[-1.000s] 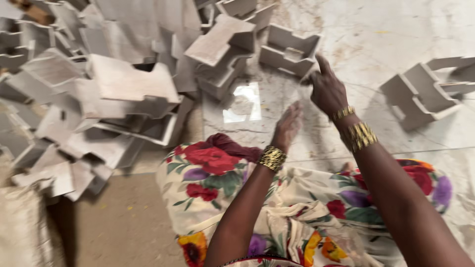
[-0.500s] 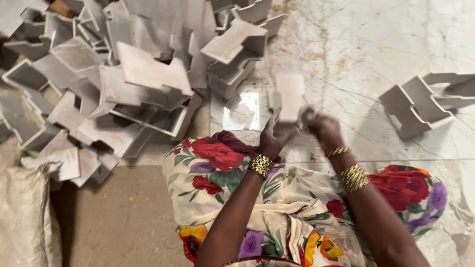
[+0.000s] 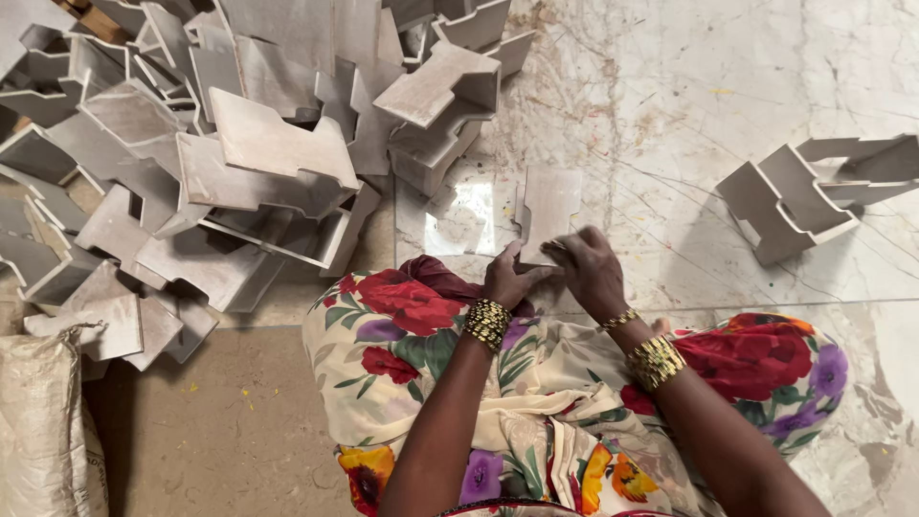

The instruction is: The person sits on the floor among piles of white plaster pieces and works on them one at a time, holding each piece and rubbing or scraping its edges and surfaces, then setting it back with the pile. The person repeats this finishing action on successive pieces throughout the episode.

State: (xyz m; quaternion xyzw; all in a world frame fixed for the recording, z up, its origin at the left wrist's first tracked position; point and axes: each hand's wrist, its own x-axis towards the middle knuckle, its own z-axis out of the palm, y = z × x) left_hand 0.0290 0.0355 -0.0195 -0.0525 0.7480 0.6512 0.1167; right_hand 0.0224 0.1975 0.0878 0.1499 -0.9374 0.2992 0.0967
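A flat grey cardboard piece with notched sides stands up from the floor in front of my knees. My left hand pinches its lower left edge. My right hand grips its lower right edge. Both wrists wear gold bangles. My lap is covered by cream cloth with red and purple flowers.
A big heap of folded grey cardboard shapes fills the upper left. A few more folded pieces lie on the marble floor at the right. A woven sack sits at the lower left, on a brown floor.
My right hand came back from reaching toward the far pile. Both hands have drawn together and now hold the flat piece, which is more upright than half a second ago.
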